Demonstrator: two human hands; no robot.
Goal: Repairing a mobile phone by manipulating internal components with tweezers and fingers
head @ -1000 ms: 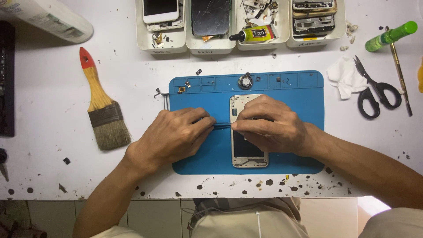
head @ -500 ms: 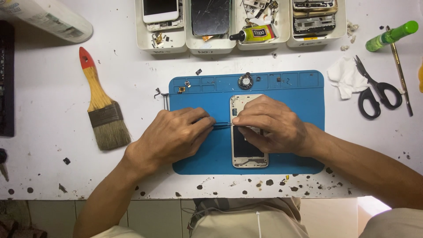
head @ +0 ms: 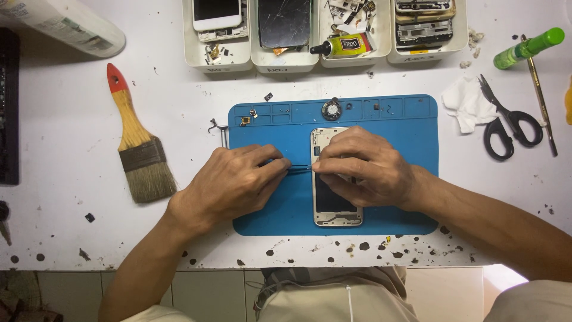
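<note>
Little has shifted since a second ago. Our left hand [head: 229, 185] pinches a thin tool [head: 298, 169] at the phone frame's [head: 336, 209] left edge, mid blue mat [head: 411, 119]; right hand [head: 363, 167] presses it down. We judge prying underway; next calls for steady leverage toward 3 o'clock.

Hands [head: 304, 173] on phone [head: 335, 206] — blue mat [head: 411, 119]

White worktable [head: 71, 232], blue mat [head: 417, 128], paintbrush [head: 136, 143], scissors [head: 503, 122], four white trays [head: 217, 59]
</note>
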